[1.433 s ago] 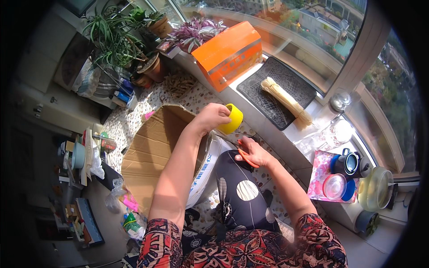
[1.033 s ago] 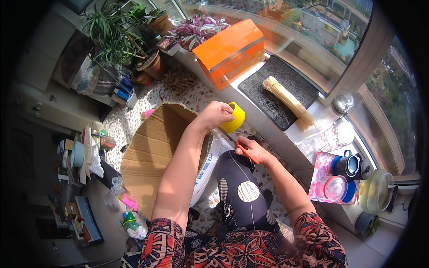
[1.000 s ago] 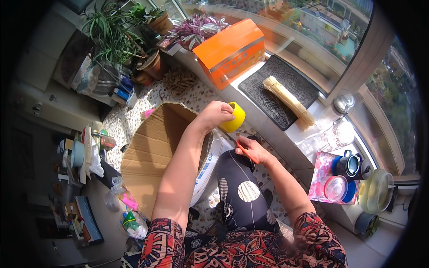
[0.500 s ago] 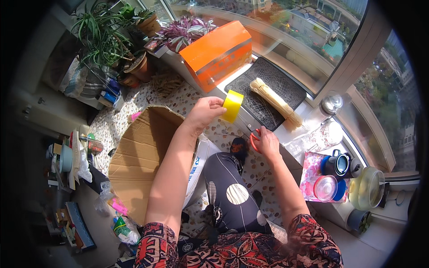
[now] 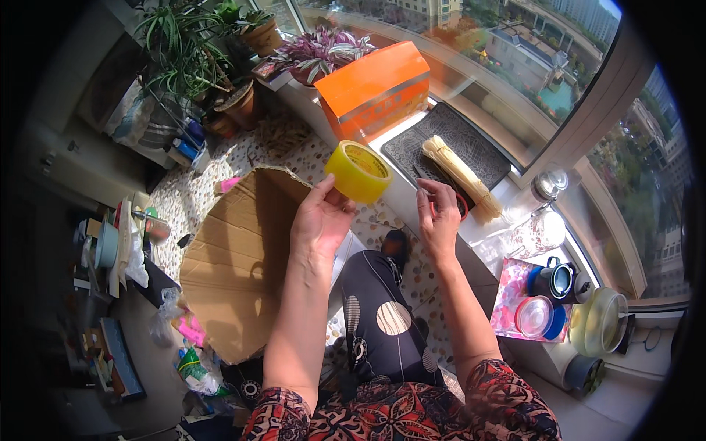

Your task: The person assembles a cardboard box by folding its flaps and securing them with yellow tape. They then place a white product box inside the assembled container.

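Note:
My left hand grips a roll of clear yellow packing tape from below, between thumb and fingers. The roll is tilted, so its round core faces up. To its right, my right hand is closed on a pair of scissors with red handles, largely hidden by the fingers. The hands are apart, above the floor beside the sill. Left of my left forearm lies a large brown cardboard piece. Beyond my right hand, a bundle of pale thin sticks rests across a black patterned tray.
An orange box stands on the sill behind the tray, near potted plants. Along the right sill are a glass jar, a dark mug and a clear bowl. Plastic bags lie at lower left.
My left hand has turned, tipping the tape roll so its core shows, and has shifted slightly down and left. My right hand has risen and turned, with the scissors now mostly behind the fingers.

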`<move>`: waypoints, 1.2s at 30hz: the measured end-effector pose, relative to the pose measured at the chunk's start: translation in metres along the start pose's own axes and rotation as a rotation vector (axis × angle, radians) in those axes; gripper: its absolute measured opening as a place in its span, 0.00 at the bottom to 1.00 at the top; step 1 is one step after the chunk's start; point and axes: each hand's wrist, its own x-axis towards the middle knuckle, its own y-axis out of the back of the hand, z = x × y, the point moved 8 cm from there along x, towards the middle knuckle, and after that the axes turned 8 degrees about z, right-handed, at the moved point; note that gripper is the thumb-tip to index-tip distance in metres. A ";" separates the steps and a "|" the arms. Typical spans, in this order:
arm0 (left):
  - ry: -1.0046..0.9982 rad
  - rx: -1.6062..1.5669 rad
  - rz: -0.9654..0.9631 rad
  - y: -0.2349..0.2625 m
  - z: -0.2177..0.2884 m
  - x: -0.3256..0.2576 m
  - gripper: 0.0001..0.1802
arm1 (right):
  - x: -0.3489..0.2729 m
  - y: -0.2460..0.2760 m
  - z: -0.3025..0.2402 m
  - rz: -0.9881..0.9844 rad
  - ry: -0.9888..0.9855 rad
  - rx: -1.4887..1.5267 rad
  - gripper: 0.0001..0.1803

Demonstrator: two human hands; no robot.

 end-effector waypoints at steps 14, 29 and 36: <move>-0.505 0.207 0.025 -0.006 -0.027 -0.064 0.16 | -0.055 -0.051 -0.073 0.169 -0.416 0.433 0.32; -0.686 0.229 -0.047 -0.014 -0.020 -0.112 0.13 | -0.054 -0.039 -0.103 -0.020 -0.417 0.873 0.22; -0.664 0.153 -0.028 -0.013 -0.023 -0.112 0.12 | -0.056 -0.036 -0.102 0.002 -0.369 0.767 0.22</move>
